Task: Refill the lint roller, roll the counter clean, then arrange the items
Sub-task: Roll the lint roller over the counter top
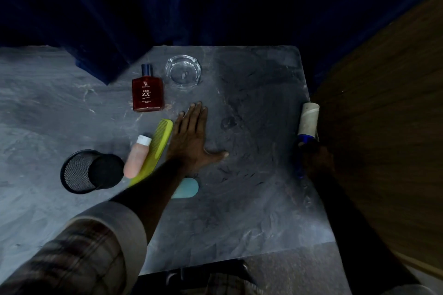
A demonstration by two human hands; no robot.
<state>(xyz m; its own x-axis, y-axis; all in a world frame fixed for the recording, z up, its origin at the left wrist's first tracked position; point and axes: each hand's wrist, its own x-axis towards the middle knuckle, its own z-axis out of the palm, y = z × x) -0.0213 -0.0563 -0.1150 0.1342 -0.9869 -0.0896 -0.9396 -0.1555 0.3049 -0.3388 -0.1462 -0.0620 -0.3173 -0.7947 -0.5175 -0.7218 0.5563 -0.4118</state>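
Observation:
My left hand lies flat on the grey marble counter, fingers straight, its edge touching a yellow-green comb. At the counter's right edge my right hand, in shadow, grips the blue handle of the lint roller; the pale roll points away from me. A pink tube with a white cap lies against the comb's left side. A light blue oval item shows partly under my left forearm.
A red perfume bottle lies flat at the back, with a clear glass ashtray to its right. A black mesh cup lies on its side at left. Dark blue curtain hangs behind; a wooden panel borders the right.

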